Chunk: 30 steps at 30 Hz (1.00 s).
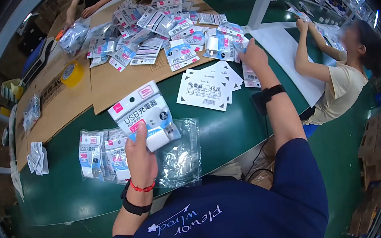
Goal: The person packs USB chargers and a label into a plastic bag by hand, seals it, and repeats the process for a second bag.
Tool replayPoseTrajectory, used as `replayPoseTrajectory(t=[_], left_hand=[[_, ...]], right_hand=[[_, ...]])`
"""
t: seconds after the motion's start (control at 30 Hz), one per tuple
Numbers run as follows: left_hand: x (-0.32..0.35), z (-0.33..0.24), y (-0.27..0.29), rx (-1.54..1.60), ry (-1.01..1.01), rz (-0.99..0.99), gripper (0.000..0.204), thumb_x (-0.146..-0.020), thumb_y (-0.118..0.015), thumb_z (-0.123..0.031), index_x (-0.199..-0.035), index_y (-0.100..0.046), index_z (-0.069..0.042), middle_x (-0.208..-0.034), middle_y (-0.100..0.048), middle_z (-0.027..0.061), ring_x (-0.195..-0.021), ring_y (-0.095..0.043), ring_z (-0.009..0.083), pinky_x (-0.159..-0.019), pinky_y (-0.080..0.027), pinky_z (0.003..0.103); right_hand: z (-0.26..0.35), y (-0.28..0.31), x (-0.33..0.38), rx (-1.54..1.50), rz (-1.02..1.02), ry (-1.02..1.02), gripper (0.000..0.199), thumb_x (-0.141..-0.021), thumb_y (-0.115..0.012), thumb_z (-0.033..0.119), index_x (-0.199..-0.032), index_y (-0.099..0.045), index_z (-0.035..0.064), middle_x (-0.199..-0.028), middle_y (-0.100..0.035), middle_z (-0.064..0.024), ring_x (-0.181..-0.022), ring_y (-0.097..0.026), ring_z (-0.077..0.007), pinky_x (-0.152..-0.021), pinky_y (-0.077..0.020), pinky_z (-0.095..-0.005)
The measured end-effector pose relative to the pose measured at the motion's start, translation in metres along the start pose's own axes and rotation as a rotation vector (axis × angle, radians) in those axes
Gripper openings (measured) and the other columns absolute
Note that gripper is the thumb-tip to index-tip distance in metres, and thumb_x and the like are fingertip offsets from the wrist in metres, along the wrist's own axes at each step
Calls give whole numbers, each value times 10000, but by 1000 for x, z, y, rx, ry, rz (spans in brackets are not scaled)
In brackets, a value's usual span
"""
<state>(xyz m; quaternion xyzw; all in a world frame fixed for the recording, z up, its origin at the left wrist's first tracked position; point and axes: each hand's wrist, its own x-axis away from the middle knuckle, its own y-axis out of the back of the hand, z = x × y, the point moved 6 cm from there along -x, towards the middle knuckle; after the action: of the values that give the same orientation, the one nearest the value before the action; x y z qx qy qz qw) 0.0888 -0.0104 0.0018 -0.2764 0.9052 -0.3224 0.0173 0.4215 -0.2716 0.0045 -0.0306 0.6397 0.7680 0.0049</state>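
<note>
In my left hand (141, 155) is a packaged USB charger (140, 107), a white plug in a clear bag with a white and blue card. My thumb presses on its front and the fingers lie behind it. Reaching forward, my right hand (255, 57) pinches the corner of another charger pack (239, 46) at the right edge of a heap of charger packs (156, 22); its fingers are partly hidden. Below the left-hand pack, a clear plastic bag (180, 155) lies flat beside two rows of charger packs (92, 153).
White printed label cards (203, 89) are fanned on the green table (222, 127). Cardboard sheets (123, 86) lie under the heap, with yellow tape (71, 73) on them. A small stack of packs (38, 157) sits left. Co-workers are at the right (340, 69) and far left (92, 1).
</note>
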Motion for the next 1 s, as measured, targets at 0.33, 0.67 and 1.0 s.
replayPoseTrajectory(t=[0.33,0.67,1.0], left_hand=[[1,-20,8,-58,-137,30,264,-956,-549,-138,-1195,-544,-26,-1139,-613,66,-969,-596,118,-855,-478,274],[2,-18,3,-498,-256,71,275,-910,-623,-125,-1148,-562,1,-1006,-647,46,-902,-587,79,-772,-471,216],[5,-8,30,-536,-255,-14,235,-917,-614,-147,-1094,-577,2,-909,-656,35,-797,-581,72,-726,-471,224]], right_hand=[[61,7,93,-2078,645,319,594,-838,-585,119,-1375,-373,-22,-1294,-529,-163,-1162,-548,-282,-1013,-420,-400],[185,-2,233,-2104,1086,341,682,-853,-575,74,-1459,-263,62,-1330,-494,-143,-1206,-510,-232,-1025,-399,-366],[191,-28,239,-1696,692,523,734,-846,-629,35,-1465,-235,42,-1284,-516,-132,-1154,-532,-176,-971,-428,-295]])
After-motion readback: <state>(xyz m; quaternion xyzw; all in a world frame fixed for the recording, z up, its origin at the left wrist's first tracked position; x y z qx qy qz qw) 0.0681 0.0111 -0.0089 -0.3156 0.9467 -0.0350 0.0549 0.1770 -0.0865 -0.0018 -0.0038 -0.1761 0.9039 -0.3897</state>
